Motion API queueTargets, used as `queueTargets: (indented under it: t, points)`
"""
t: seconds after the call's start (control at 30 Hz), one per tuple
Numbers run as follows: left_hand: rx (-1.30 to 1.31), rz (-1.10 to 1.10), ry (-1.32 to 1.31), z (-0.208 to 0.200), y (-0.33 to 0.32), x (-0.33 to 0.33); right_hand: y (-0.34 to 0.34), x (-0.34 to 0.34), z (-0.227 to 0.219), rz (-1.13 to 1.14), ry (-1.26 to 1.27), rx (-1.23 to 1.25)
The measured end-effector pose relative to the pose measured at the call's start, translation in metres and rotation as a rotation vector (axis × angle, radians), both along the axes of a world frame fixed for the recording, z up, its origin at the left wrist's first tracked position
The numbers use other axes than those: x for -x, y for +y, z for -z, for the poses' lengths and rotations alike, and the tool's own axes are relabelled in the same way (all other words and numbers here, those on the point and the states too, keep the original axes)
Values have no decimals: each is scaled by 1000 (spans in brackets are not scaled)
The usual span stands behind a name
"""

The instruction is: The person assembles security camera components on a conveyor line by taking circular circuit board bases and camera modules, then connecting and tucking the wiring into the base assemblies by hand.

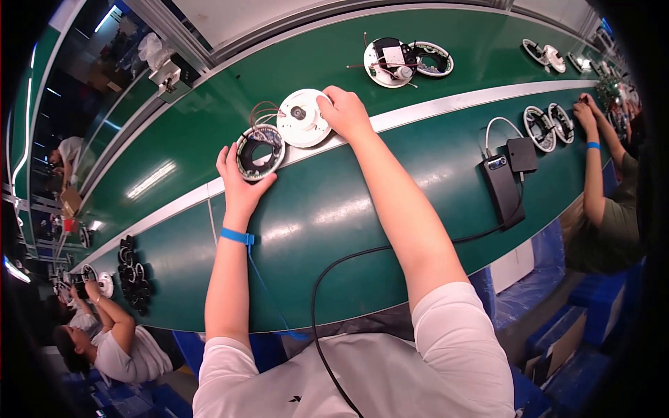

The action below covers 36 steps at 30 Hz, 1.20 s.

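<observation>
With fingers (228, 159) clamped on ring (249, 161) (left hand (242, 194)) and white disc (301, 129) (right hand (350, 117)), upper-middle, could totally rip wires (263, 105) by tugging

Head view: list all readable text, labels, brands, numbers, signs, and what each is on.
None clearly readable.
Black power bank, small display: too small to read.
Light T-shirt, small dark mark: no legible letters.
White disc-shaped housing in right hand, ring-shaped part in left hand: no legible lettering.
</observation>
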<state>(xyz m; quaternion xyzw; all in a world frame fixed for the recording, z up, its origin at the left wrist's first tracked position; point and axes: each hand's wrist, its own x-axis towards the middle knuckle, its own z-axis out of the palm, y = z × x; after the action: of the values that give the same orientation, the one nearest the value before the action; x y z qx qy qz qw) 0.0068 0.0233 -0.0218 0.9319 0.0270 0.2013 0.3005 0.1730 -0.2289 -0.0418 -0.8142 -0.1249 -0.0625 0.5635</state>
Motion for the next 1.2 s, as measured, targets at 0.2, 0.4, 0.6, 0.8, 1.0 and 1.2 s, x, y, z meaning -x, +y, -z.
queueTargets:
  t: [0.2, 0.4, 0.6, 0.8, 1.0, 1.2]
  points:
    - [-134, -164, -19, 25, 15, -64, 2, -13, -4, 229, -82, 4]
    - [-187, -322, 51, 25, 22, -77, -50, -32, 11, 907, -222, -359]
    - [28, -244, -134, 36, 28, -64, -72, -40, -1, 779, 163, -245]
    - [198, -232, -40, 23, -1, 6, -75, -42, -9, 512, 339, -529]
    - [41, -145, -23, 10, -41, 32, -68, -48, 0, 463, 375, -588]
    - [64, -168, -2, 12, -43, 27, -61, -50, 1, 412, 376, -607]
